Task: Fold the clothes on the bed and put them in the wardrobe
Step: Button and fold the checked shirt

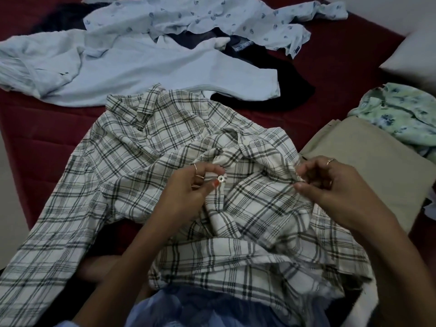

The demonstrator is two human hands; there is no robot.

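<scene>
A white shirt with grey checks [141,161] lies crumpled and unfolded on the dark red bed [47,128], its collar pointing away from me. My left hand [186,192] pinches the shirt's front edge beside a white button [221,178]. My right hand [330,187] pinches the opposite front edge at about the same height. One sleeve trails toward the lower left.
Further back lie a pale blue shirt [132,69], a light printed shirt [212,17] and dark garments [283,81]. At the right sit a folded beige cloth [368,166], a green floral garment [401,114] and a white pillow [415,57].
</scene>
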